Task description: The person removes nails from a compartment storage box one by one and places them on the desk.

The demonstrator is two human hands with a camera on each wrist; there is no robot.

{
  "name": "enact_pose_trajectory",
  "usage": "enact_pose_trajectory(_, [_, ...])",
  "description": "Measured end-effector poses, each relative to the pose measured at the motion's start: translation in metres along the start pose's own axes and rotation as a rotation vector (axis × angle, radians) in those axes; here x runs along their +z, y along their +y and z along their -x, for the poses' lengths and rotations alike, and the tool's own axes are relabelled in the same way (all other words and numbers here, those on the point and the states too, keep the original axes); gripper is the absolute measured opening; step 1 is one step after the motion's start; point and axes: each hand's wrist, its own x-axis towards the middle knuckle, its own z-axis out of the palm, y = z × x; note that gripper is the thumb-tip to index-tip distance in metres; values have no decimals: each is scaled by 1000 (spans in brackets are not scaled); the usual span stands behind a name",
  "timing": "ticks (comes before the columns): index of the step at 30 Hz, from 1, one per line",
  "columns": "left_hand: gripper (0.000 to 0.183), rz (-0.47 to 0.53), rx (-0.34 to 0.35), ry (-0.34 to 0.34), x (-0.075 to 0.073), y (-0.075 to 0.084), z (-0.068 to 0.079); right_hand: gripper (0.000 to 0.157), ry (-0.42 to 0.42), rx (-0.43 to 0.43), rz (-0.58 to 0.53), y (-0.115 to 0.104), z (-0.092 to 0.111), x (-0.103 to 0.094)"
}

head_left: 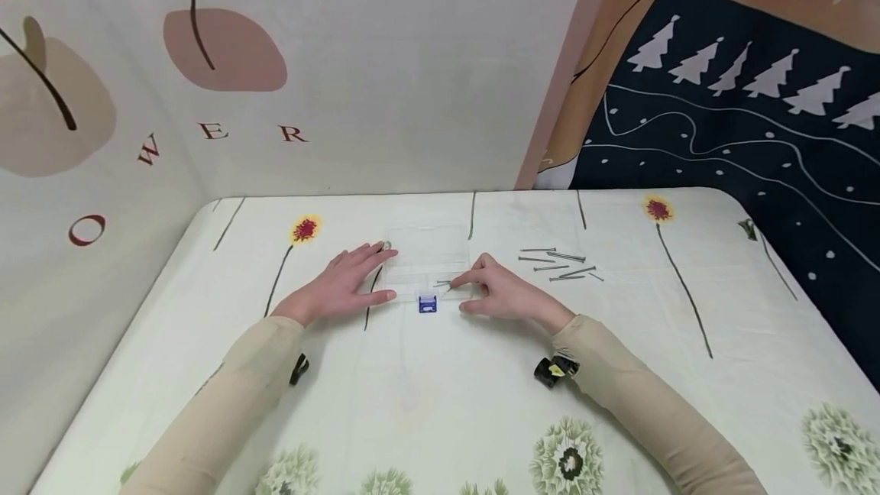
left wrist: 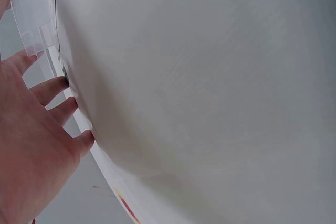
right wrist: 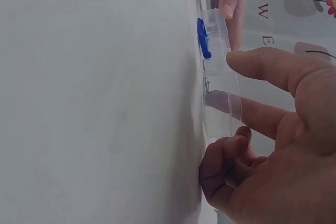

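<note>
A clear plastic box with a blue latch lies with its lid laid back on the tablecloth between both hands. My left hand rests at the box's left side, its thumb and fingers spread apart. From the right, my right hand reaches its index finger into the front part of the box, touching a few small nails. In the right wrist view its thumb stands apart from that finger, and the remaining fingers are curled beside the box with nothing seen in them.
Several longer nails lie loose on the tablecloth to the right of the box. A flowered cloth covers the table. A pale printed wall hanging stands behind, and a dark cloth with trees hangs at the right.
</note>
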Motion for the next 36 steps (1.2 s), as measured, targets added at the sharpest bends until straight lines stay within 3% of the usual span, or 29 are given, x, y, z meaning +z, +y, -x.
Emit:
enact_pose_trajectory(8, [78, -5, -9, -10, 0, 1, -1, 39, 5, 29, -104, -1, 1, 2])
enact_pose_trajectory(16, [79, -9, -15, -13, 0, -1, -2, 25, 83, 80, -241, 1, -1, 6])
enact_pose_trajectory(27, [79, -5, -18, -17, -2, 0, 0, 15, 191, 110, -213, -5, -5, 13])
enact_pose_trajectory(36, [79, -2, -16, -15, -2, 1, 0, 5, 271, 192, -194, -10, -10, 19])
